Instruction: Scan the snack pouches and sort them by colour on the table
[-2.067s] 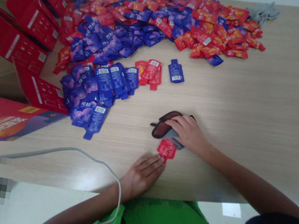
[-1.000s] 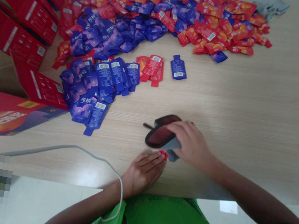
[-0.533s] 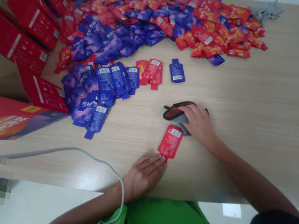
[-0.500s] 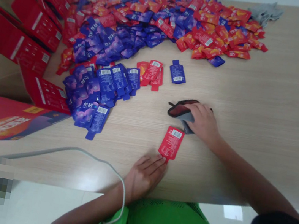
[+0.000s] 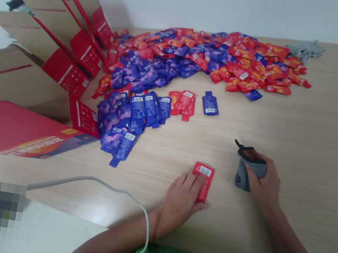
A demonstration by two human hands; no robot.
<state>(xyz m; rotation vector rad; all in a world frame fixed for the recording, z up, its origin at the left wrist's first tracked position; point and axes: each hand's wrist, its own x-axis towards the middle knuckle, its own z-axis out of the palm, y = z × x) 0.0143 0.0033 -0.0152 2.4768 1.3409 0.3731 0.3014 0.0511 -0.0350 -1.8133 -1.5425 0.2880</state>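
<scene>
1. Laying the left hand [image 5: 179,199] over a red sachet [image 5: 206,185], with fingers across its face and thumb by its near end. Cannot tell about any pinch underneath.
2. Finding that sachet on the table [image 5: 322,149] near its front edge, flat, partly covered by the fingers, with a barcode in sight at its far end.
3. Gripping a grey cloth [image 5: 244,175] in the right hand [image 5: 265,185], clamped between thumb and fingers, with black edging and a small loop at its top. Apart from the red sachet, to its right.
4. Seeing beyond the hands a lone blue sachet [image 5: 210,106], then a few overlapping red sachets [image 5: 183,103] and a blue cluster [image 5: 118,124] further left.
5. Seeing along the back a mixed pile [image 5: 181,59], with a rag [image 5: 307,50] at its right end.
6. Seeing open red boxes [image 5: 67,73] at far left, and a pale cable [image 5: 91,179] across the left wrist.
</scene>
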